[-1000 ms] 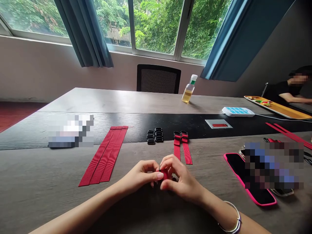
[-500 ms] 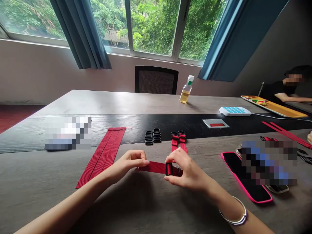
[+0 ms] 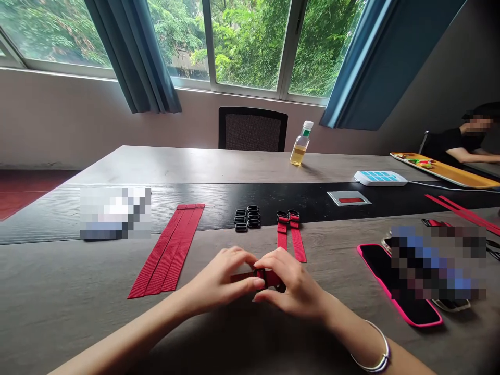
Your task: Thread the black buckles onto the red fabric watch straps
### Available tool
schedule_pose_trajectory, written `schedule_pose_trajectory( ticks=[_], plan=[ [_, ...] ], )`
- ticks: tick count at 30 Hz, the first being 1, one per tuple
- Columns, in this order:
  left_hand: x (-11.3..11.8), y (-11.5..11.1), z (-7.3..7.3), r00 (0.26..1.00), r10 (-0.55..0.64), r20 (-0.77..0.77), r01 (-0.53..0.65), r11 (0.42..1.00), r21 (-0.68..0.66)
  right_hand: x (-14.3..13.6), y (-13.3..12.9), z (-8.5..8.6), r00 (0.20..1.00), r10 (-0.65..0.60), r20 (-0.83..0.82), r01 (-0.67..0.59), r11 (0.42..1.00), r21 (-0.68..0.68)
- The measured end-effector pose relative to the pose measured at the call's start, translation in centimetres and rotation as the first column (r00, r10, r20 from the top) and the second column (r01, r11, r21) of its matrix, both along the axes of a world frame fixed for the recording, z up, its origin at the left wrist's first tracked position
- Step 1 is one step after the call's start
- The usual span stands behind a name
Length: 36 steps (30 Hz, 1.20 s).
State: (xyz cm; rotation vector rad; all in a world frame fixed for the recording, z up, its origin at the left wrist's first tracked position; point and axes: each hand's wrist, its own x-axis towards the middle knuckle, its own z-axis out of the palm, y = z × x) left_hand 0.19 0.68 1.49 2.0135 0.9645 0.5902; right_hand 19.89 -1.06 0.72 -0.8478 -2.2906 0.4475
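Between my hands is a red webbing strap (image 3: 272, 278) threaded through a black slide buckle (image 3: 260, 274). My left hand (image 3: 228, 278) is closed on the strap, its thumb and fingers up against the buckle. My right hand (image 3: 292, 281) pinches the buckle and strap from the other side; the palm hides part of both. Just beyond lie two finished-looking red straps (image 3: 298, 245) with black buckles at their far ends. Several loose black buckles (image 3: 253, 216) sit in two columns. To the left, several flat red webbing strips (image 3: 167, 255) lie side by side.
At right are a pink-edged phone (image 3: 398, 286) and a blurred-out item (image 3: 433, 263). Farther back stand a bottle (image 3: 299, 151), a white power strip (image 3: 379, 178), a small framed card (image 3: 349, 198) and a yellow tray (image 3: 449, 169). Another person (image 3: 469, 140) sits at far right.
My left hand has slid right along the strap to the buckle, so both hands now meet. The buckle has shifted slightly left and is turned more edge-on.
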Motion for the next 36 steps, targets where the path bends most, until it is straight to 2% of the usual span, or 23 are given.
schedule_pose_trajectory(
  ticks=[3, 5, 7, 10, 13, 17, 19, 22, 25, 29, 33, 36],
  plan=[
    [0.4, -0.3, -0.5, 0.999, -0.038, -0.015, 0.036, 0.993, -0.113, 0.5, 0.4, 0.1, 1.000, 0.000, -0.010, 0.000, 1.000, 0.013],
    [0.2, 0.0, -0.6, 0.999, -0.028, 0.043, 0.035, 0.983, -0.179, 1.5, 1.1, 0.5, 0.997, -0.060, 0.057, 0.064, 0.995, -0.076],
    [-0.1, 0.2, -0.6, 0.997, -0.018, 0.073, 0.031, 0.983, -0.181, 2.6, 1.9, 1.1, 0.972, -0.122, 0.199, 0.163, 0.965, -0.204],
    [-0.3, 0.3, -0.7, 1.000, 0.011, 0.001, -0.010, 0.999, -0.041, 3.5, 2.6, 1.7, 0.918, -0.100, 0.385, 0.245, 0.905, -0.349],
    [-0.3, 0.1, -1.2, 0.984, 0.048, -0.170, -0.016, 0.983, 0.182, 3.2, 2.7, 1.9, 0.893, -0.029, 0.448, 0.242, 0.871, -0.426],
    [-0.3, 0.0, -2.0, 0.911, 0.081, -0.405, 0.090, 0.917, 0.388, 2.7, 2.6, 1.9, 0.899, -0.026, 0.437, 0.253, 0.845, -0.470],
    [-0.3, 0.0, -2.2, 0.899, 0.099, -0.427, 0.111, 0.891, 0.441, 2.7, 2.5, 2.0, 0.910, -0.058, 0.411, 0.262, 0.848, -0.461],
    [-0.5, 0.2, -2.3, 0.927, 0.124, -0.353, 0.077, 0.860, 0.504, 2.8, 2.2, 2.1, 0.937, -0.106, 0.332, 0.262, 0.844, -0.469],
    [-0.6, 0.2, -2.5, 0.955, 0.138, -0.262, 0.022, 0.850, 0.526, 2.8, 2.0, 2.1, 0.963, -0.095, 0.253, 0.215, 0.838, -0.502],
    [-0.5, 0.2, -2.7, 0.959, 0.138, -0.247, 0.009, 0.859, 0.512, 2.4, 2.0, 1.7, 0.955, -0.067, 0.289, 0.193, 0.882, -0.430],
    [-0.2, 0.2, -2.7, 0.942, 0.174, -0.288, -0.015, 0.877, 0.480, 1.9, 1.9, 1.5, 0.942, -0.096, 0.322, 0.243, 0.858, -0.453],
    [-0.2, 0.3, -2.8, 0.945, 0.192, -0.266, -0.044, 0.879, 0.475, 1.8, 1.9, 1.6, 0.958, -0.156, 0.240, 0.263, 0.813, -0.520]
  ],
)
